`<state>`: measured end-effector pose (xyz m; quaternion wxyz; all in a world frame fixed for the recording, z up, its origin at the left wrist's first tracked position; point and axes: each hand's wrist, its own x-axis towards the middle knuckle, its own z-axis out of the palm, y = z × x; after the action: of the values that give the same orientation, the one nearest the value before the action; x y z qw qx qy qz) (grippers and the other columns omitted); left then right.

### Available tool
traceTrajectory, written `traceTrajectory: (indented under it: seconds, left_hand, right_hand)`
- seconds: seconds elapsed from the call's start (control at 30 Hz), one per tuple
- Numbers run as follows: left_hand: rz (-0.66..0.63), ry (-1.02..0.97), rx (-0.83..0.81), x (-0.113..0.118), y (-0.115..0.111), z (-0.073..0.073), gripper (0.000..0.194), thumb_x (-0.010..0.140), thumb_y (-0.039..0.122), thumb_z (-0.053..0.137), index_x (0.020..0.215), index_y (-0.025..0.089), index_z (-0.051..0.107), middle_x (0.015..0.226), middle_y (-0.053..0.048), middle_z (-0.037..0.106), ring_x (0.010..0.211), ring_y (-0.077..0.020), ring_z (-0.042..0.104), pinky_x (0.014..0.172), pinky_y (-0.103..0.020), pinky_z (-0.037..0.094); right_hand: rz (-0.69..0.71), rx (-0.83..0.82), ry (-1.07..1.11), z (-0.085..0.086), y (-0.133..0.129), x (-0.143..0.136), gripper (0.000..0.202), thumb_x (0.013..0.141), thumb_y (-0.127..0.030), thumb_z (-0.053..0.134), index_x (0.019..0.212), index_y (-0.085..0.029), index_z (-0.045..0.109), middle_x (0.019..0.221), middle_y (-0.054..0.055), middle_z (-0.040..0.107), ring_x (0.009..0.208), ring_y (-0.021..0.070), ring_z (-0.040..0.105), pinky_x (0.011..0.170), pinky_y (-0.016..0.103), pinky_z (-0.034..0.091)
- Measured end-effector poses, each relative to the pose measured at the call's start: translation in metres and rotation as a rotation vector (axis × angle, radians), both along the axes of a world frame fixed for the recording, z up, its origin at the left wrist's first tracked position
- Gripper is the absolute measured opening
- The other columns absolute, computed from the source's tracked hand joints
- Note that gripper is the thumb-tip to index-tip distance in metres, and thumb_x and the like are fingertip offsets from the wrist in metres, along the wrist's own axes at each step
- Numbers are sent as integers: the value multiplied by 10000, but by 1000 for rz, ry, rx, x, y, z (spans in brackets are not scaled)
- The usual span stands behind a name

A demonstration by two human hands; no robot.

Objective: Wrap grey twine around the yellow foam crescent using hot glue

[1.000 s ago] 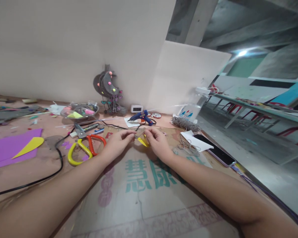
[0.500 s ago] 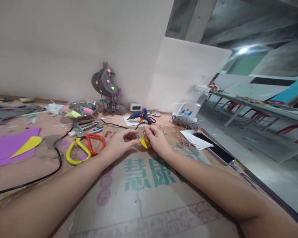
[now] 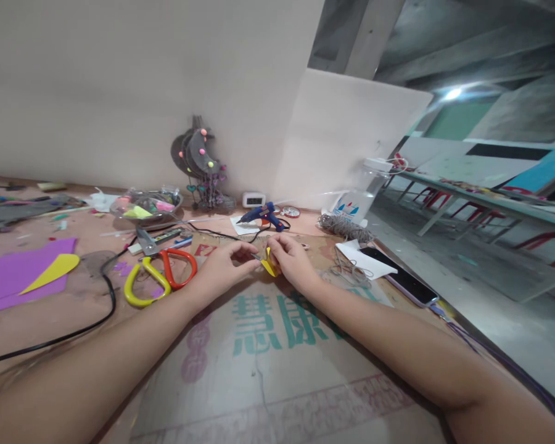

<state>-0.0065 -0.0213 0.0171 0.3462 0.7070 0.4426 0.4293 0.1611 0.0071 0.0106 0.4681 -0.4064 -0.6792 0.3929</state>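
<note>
My right hand (image 3: 292,262) pinches a small yellow piece (image 3: 269,265) that looks like felt or foam sheet, above the middle of the cardboard (image 3: 277,376). The piece looks bent, and part of it is hidden behind my fingers. Just left of it is my left hand (image 3: 229,266), its thumb and fingertips drawn together close to the yellow edge. Something thin and greyish shows at those fingertips, too small to name. Left of my left wrist lie scissors (image 3: 148,282) with one yellow and one orange handle loop.
Behind my hands rests a blue glue gun (image 3: 264,214) on white paper. A plastic bowl (image 3: 145,209), grey moon-shaped ornaments (image 3: 198,154) and a small clock (image 3: 253,200) stand along the wall. Grey cord (image 3: 345,228) and a phone (image 3: 400,277) lie right; purple sheets (image 3: 23,271) and a black cable (image 3: 108,302) left.
The yellow piece has tilted slightly between my fingers, so its shape looks different. My left fingertips have come a little nearer to it. The things around stay put.
</note>
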Motion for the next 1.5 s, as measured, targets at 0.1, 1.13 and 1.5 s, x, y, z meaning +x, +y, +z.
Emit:
traceTrajectory:
  seconds: [0.1,1.13,1.5]
  left_hand:
    - [1,4,4,0,0,0,297,693,321,626,940,157,611,838,-36,669,758,-156,613,717,-278,486]
    - [19,-87,-88,-7,11,-8,315,737,314,561,994,144,626,923,-69,682,821,-189,619,754,-307,475]
    - [39,-26,-64,-7,10,-8,243,758,282,521,927,160,647,888,-45,688,807,-180,618,754,-301,474]
  right_hand:
    - [-12,-5,-3,0,0,0,227,844,-400,455,757,-194,490,472,-78,395,383,68,352,401,189,309]
    - [-73,98,-155,5,-3,-1,177,816,-298,481,750,-159,569,649,-13,532,586,104,479,549,217,373]
    - [-153,275,-393,14,-6,6,173,809,-269,504,783,-155,632,705,21,617,647,139,524,604,250,387]
